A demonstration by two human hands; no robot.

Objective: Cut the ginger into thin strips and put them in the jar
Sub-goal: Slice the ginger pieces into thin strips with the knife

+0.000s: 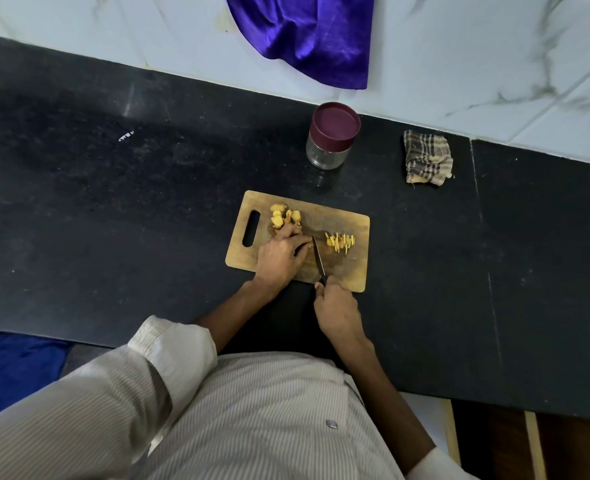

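So there's a wooden cutting board (349, 271) sitting on the black tabletop (113, 220), close to the near edge where the person stands. The left hand (279, 258) is planted on the middle of the board, fingers curled down over whatever piece is being cut; can't actually see the piece under the fingers. The right hand (336, 311) is wrapped around the handle of a small dark knife (318, 259), blade pointing away from the person and sitting right up against the left fingertips.

Uncut ginger chunks (284, 215) are bunched at the board's far edge near the handle slot, just beyond the left hand. The cut ginger strips (340, 241) are in a loose little pile on the board's right side, just past the blade.

The jar (331, 140) stands upright beyond the board toward the tabletop's far edge, maroon lid on, looks like clear glass with nothing in it. A crumpled checked rag (427, 158) lies to the right of the jar, also near the far edge. A purple cloth (307, 32) hangs down the tiled wall behind.
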